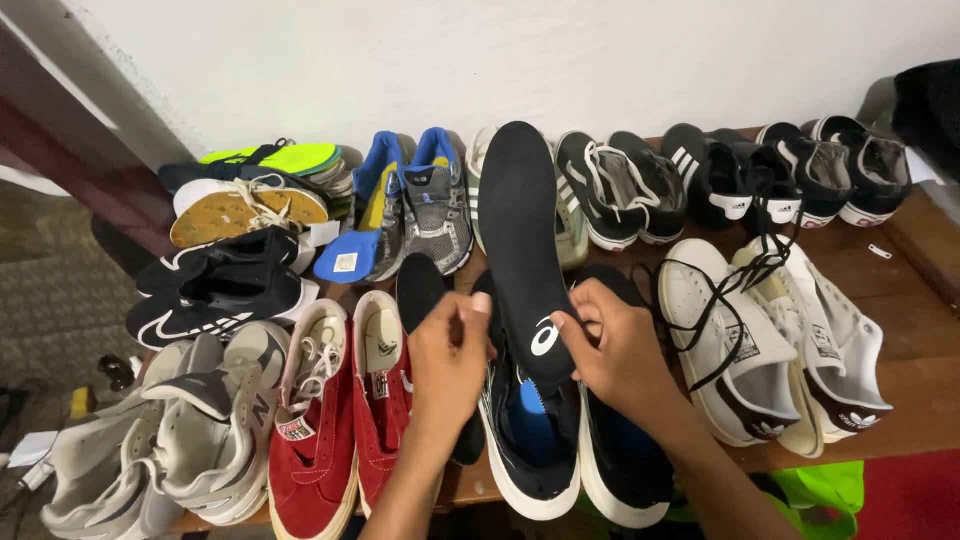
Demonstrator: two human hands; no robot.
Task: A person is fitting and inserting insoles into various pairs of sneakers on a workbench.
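My right hand (618,352) pinches the heel end of a long black insole (520,230) that stands up out of a black shoe with a white sole (525,450). A blue liner shows inside that shoe. My left hand (450,358) hovers just left of the insole at the shoe's opening, thumb and fingers close together near the insole's edge. A second black shoe (620,470) lies to the right under my right wrist. Another black insole (418,285) lies flat behind my left hand.
A wooden bench (900,300) against a white wall carries many shoes: red sneakers (340,430), grey sneakers (190,430), black sneakers (215,290), blue-grey runners (420,200), white sneakers with black laces (770,340), several black-and-white ones at the back (720,180).
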